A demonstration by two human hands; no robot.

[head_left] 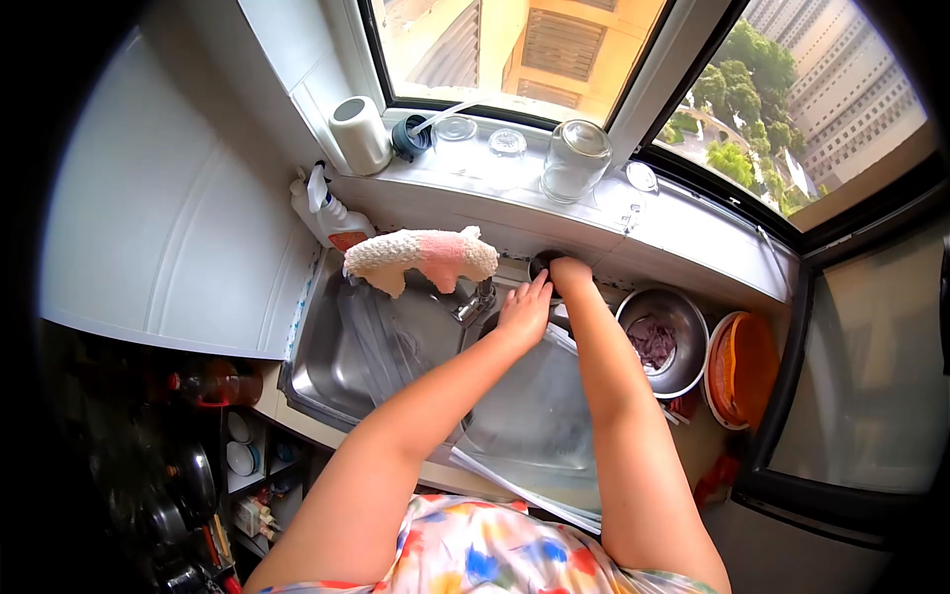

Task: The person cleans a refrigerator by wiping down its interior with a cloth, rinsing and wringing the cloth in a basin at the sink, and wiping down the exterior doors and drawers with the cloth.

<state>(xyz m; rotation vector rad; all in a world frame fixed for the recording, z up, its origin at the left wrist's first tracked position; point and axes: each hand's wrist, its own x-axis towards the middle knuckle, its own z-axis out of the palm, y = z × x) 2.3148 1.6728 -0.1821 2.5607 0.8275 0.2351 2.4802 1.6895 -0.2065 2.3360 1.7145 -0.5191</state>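
Note:
Both hands meet behind the sink, at a small dark round container (541, 262) against the window wall. My right hand (570, 274) is curled at its right rim, fingertips hidden; what it holds, if anything, I cannot tell. My left hand (525, 310) reaches up from the lower left with fingers stretched out, their tips right beside the right hand and the container. Just left of my left hand is the metal faucet (475, 302). Its spout carries a knitted cream-and-pink cover (421, 255).
The double sink (332, 371) lies below, with translucent plastic in its left basin. White strips (515, 485) cross the front edge. At right stand a steel bowl (635, 309) with purplish pieces and orange basins (749, 356). Glass jars (576, 163) and a spray bottle (332, 210) stand behind.

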